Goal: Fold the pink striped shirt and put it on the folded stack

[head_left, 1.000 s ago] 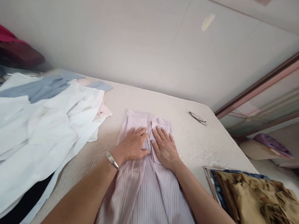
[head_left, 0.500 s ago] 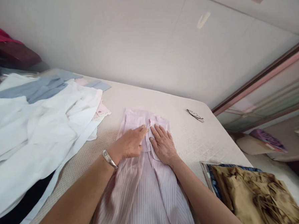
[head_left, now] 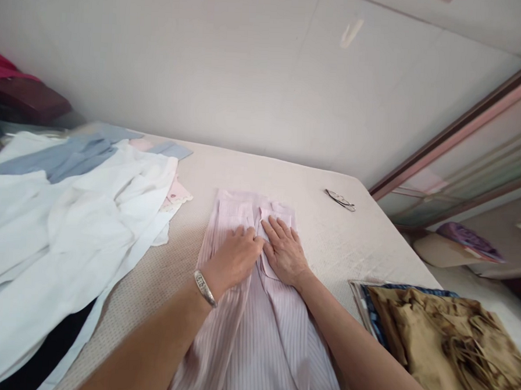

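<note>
2 hands on pink shirt [head_left: 253,328]; left hand [head_left: 235,259] slid nearer.

- A bedroom in a home, from where I sit at the feed: the work surface is a bare mattress [head_left: 328,239] with a dotted beige cover, pushed against a plain white wall [head_left: 232,71].
- Household laundry covers it: white garments [head_left: 67,225] heaped at the left, blue cloth [head_left: 66,153] behind them, a pink striped shirt [head_left: 253,334] spread in the middle.
- Folded olive fabric [head_left: 453,345] sits stacked at the right edge.
- 1 pair of eyeglasses [head_left: 339,200] lies on the mattress near the wall.
- A pink-framed sliding panel [head_left: 460,130], wardrobe or window I cannot tell, runs along the right.
</note>
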A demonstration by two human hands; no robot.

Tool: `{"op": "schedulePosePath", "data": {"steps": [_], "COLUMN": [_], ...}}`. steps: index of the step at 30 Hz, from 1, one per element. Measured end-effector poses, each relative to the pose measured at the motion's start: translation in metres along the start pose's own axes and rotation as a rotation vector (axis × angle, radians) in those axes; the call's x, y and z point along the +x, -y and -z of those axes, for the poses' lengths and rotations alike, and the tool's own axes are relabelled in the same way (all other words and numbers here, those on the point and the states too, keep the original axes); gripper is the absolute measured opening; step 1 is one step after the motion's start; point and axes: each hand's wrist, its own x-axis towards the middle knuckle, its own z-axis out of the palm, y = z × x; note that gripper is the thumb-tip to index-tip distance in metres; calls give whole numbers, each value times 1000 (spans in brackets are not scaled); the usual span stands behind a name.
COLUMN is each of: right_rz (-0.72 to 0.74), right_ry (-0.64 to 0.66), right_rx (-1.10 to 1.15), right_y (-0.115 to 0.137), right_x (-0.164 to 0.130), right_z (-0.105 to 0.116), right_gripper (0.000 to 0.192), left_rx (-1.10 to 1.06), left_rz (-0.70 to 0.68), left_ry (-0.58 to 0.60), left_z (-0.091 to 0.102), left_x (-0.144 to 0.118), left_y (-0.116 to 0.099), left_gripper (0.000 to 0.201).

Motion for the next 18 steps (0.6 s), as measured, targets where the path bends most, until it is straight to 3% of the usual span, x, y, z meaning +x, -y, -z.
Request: {"op": "schedulePosePath", "data": {"steps": [10, 12, 14, 18], "right_rz": [9, 5, 3, 7], "right_ry": [-35, -30, -23, -28], "right_rx": [15, 18, 23, 19], "right_y": [-2, -3, -3, -2], "right_x": [1, 1, 1, 0], "right_z": [-4, -4, -3, -4], "right_gripper": [59, 60, 60, 60], "left_rx": [-183, -296, -366, -154], "left_rz": [-29, -45, -33, 120], "left_ry": [61, 53, -39, -235], "left_z": [35, 32, 24, -8], "left_x": [-9, -10, -7, -2], "left_y": [18, 23, 31, 49], "left_gripper": [10, 11, 29, 47]}}
